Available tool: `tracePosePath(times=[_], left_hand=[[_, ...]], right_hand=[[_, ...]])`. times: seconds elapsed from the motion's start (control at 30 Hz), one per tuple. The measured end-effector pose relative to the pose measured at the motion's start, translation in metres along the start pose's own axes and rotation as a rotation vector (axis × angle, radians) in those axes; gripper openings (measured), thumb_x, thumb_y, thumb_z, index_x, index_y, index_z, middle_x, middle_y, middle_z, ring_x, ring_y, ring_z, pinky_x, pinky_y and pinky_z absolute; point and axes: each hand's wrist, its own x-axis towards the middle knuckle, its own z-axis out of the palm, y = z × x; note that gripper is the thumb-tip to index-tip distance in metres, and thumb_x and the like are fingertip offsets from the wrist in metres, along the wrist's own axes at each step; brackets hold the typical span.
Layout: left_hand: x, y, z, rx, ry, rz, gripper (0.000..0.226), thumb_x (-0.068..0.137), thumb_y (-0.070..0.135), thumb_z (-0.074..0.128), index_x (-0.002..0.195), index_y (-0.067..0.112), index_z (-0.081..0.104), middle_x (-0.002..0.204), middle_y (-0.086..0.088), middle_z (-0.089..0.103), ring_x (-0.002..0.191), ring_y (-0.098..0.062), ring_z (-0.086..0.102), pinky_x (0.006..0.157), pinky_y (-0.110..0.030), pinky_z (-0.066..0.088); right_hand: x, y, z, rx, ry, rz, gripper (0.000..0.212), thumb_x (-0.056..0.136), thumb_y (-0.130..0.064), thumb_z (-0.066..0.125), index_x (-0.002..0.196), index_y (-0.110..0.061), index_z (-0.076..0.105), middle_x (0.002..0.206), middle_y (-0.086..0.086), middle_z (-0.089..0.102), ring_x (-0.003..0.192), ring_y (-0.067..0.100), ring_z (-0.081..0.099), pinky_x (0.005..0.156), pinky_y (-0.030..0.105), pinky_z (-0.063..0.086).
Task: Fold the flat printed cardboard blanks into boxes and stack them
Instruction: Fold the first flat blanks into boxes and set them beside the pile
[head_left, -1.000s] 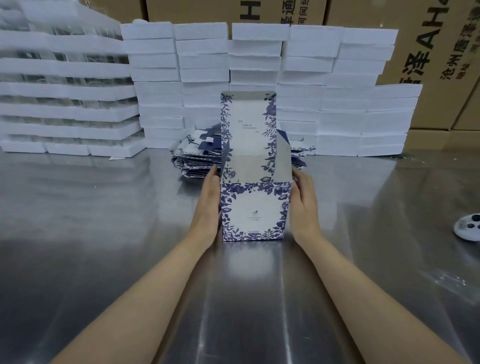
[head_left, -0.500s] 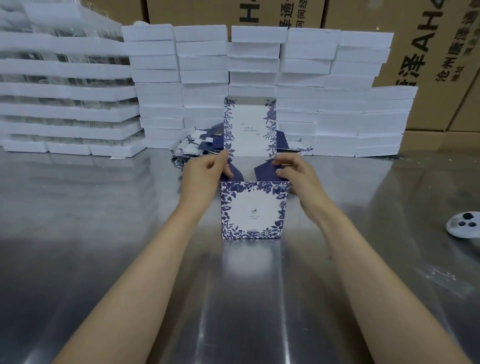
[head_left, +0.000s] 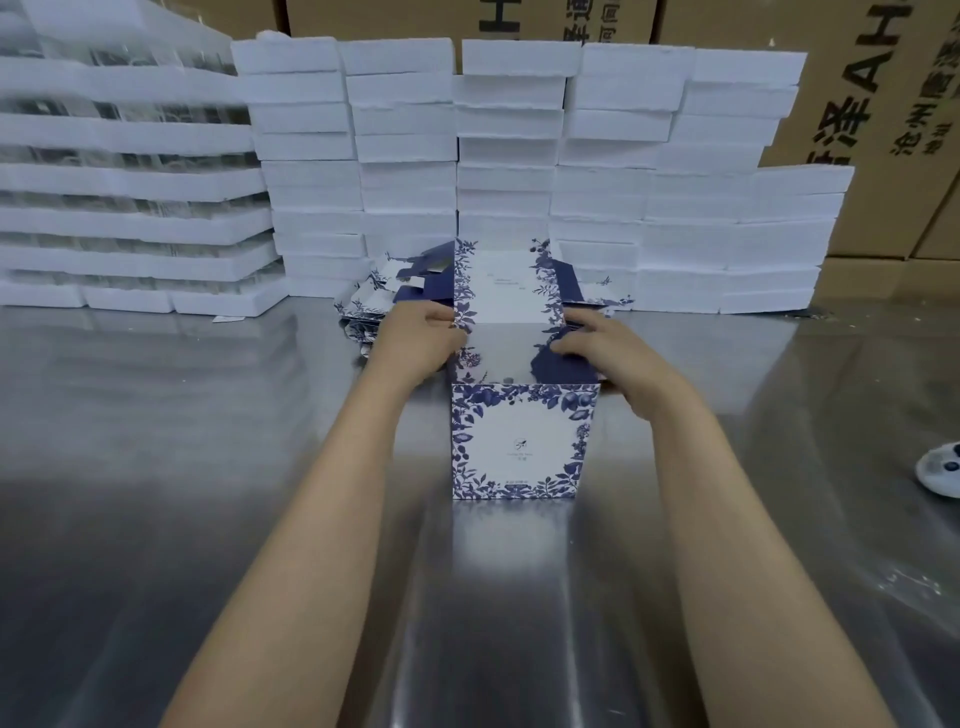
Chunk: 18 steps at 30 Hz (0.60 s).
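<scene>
A white box with a blue floral print (head_left: 519, 441) stands upright on the steel table, top open, its lid flap (head_left: 506, 283) raised at the back. My left hand (head_left: 421, 343) grips the lid flap's left edge at the box's top rim. My right hand (head_left: 597, 345) presses a dark blue side flap (head_left: 558, 366) inward over the opening, fingers bent over it. Behind the box lies a loose pile of flat printed blanks (head_left: 379, 296), partly hidden by the box and my hands.
Stacks of white foam slabs (head_left: 509, 130) line the back of the steel table (head_left: 156, 467), with brown cartons (head_left: 883, 78) behind them. More foam trays (head_left: 119, 182) are stacked at the left. A white round object (head_left: 943, 467) lies at the right edge.
My hands rose from the box's sides to its top. The left has shifted to the lid flap's edge, while the right pushes the dark blue flap down. The lid tilts forward.
</scene>
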Motion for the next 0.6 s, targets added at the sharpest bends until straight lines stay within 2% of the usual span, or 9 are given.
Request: tracePosePath(times=[0.03,0.1,0.17,0.2,0.27,0.33,0.43,0.53,0.6], left_hand=[[0.001,-0.001,0.002,0.001,0.045,0.013,0.019,0.081,0.004,0.066,0.091,0.02,0.065,0.08,-0.004,0.057,0.074,-0.017,0.049,0.064,-0.023,0.038],[0.003,-0.003,0.004,0.013,0.079,0.022,0.02,0.079,0.005,0.067,0.092,0.019,0.07,0.071,-0.003,0.061,0.066,-0.018,0.05,0.063,-0.023,0.038],[0.005,-0.003,0.004,0.055,0.096,0.043,0.024,0.078,0.0,0.066,0.098,0.012,0.072,0.083,-0.005,0.069,0.076,-0.017,0.059,0.066,-0.022,0.041],[0.005,-0.003,0.003,0.051,0.095,0.053,0.025,0.078,-0.002,0.065,0.099,0.011,0.07,0.089,-0.006,0.07,0.081,-0.017,0.061,0.069,-0.023,0.045],[0.002,-0.002,0.003,-0.062,0.055,0.063,0.027,0.081,-0.003,0.065,0.098,0.018,0.064,0.091,-0.005,0.07,0.078,-0.013,0.063,0.07,-0.02,0.05],[-0.004,0.0,0.001,-0.224,-0.022,0.015,0.029,0.088,-0.002,0.058,0.101,0.023,0.058,0.089,0.002,0.066,0.071,-0.009,0.061,0.063,-0.018,0.051],[-0.009,0.009,-0.011,-0.405,-0.128,-0.034,0.031,0.095,-0.003,0.041,0.099,0.021,0.059,0.093,0.004,0.067,0.079,-0.009,0.064,0.054,-0.024,0.054],[-0.006,0.016,-0.027,-0.563,-0.215,-0.074,0.031,0.097,0.02,0.037,0.086,0.018,0.065,0.084,0.003,0.071,0.087,-0.014,0.061,0.054,-0.023,0.05],[-0.004,0.014,-0.032,-0.512,-0.346,-0.109,0.051,0.094,0.048,0.031,0.097,0.016,0.07,0.101,0.002,0.07,0.1,-0.016,0.058,0.073,-0.033,0.052]], right_hand=[[0.001,0.001,0.003,-0.002,0.043,-0.026,0.013,0.084,-0.015,0.06,0.073,-0.021,0.056,0.063,0.0,0.052,0.057,0.014,0.045,0.051,0.021,0.034],[0.003,0.001,0.006,-0.013,0.118,-0.095,0.025,0.08,-0.006,0.057,0.062,-0.015,0.042,0.057,0.003,0.034,0.05,0.013,0.03,0.046,0.022,0.023],[0.002,-0.002,0.009,-0.035,0.145,-0.14,0.029,0.077,0.003,0.053,0.058,-0.013,0.037,0.053,-0.001,0.027,0.045,0.011,0.022,0.041,0.02,0.019],[0.002,-0.002,0.01,-0.015,0.15,-0.153,0.028,0.078,0.006,0.052,0.06,-0.012,0.041,0.052,-0.001,0.03,0.043,0.009,0.024,0.04,0.02,0.02],[0.001,-0.001,0.013,0.077,0.166,-0.197,0.032,0.084,0.006,0.054,0.06,-0.014,0.045,0.05,-0.007,0.037,0.042,0.005,0.032,0.04,0.017,0.025],[0.001,0.002,0.013,0.089,0.187,-0.255,0.031,0.092,-0.003,0.055,0.063,-0.009,0.046,0.054,-0.006,0.042,0.047,0.004,0.036,0.043,0.015,0.028],[0.001,0.004,0.008,0.073,0.172,-0.275,0.02,0.096,-0.011,0.055,0.08,0.001,0.057,0.063,0.0,0.047,0.053,0.007,0.044,0.049,0.015,0.036],[0.0,0.004,0.006,0.171,0.129,-0.249,0.024,0.097,0.002,0.049,0.081,-0.006,0.065,0.061,-0.008,0.062,0.05,-0.002,0.058,0.053,0.014,0.046],[-0.004,0.0,0.003,0.186,0.093,-0.222,0.033,0.095,0.008,0.044,0.078,-0.011,0.065,0.062,-0.01,0.066,0.053,-0.002,0.061,0.055,0.017,0.048]])
